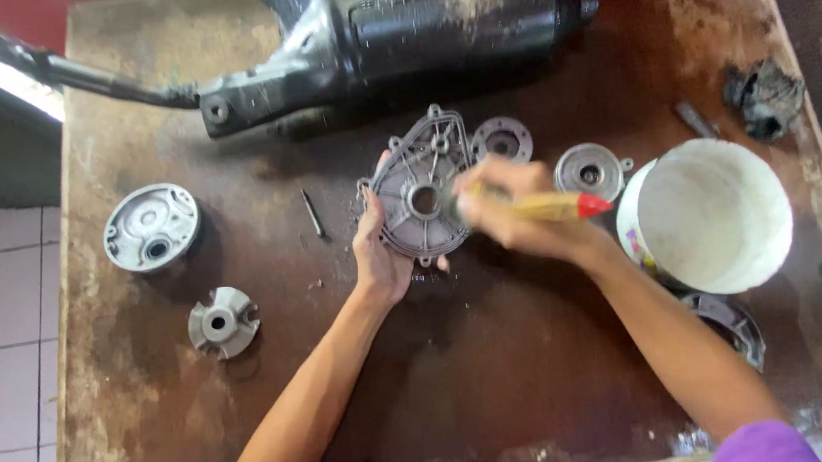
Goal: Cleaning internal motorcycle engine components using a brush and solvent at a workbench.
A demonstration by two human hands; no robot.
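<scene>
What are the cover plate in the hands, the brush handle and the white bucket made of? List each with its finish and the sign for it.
Cover plate: apparently cast metal, likely aluminium; dull grey, ribbed, with bolt lugs.
Brush handle: probably wood, yellowish with a glossy red tip; blurred, so plastic is possible.
White bucket: likely plastic; smooth, thin rim, matte white inside.
The left hand steadies the plate; the right hand grips the brush.

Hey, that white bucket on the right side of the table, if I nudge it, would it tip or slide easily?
The white bucket looks like thin plastic and shows no visible contents, so it is probably light and would slide readily. It seems to be tilted, resting partly on a dark metal part, so it may rock or tip. The right hand works close beside it.
</scene>
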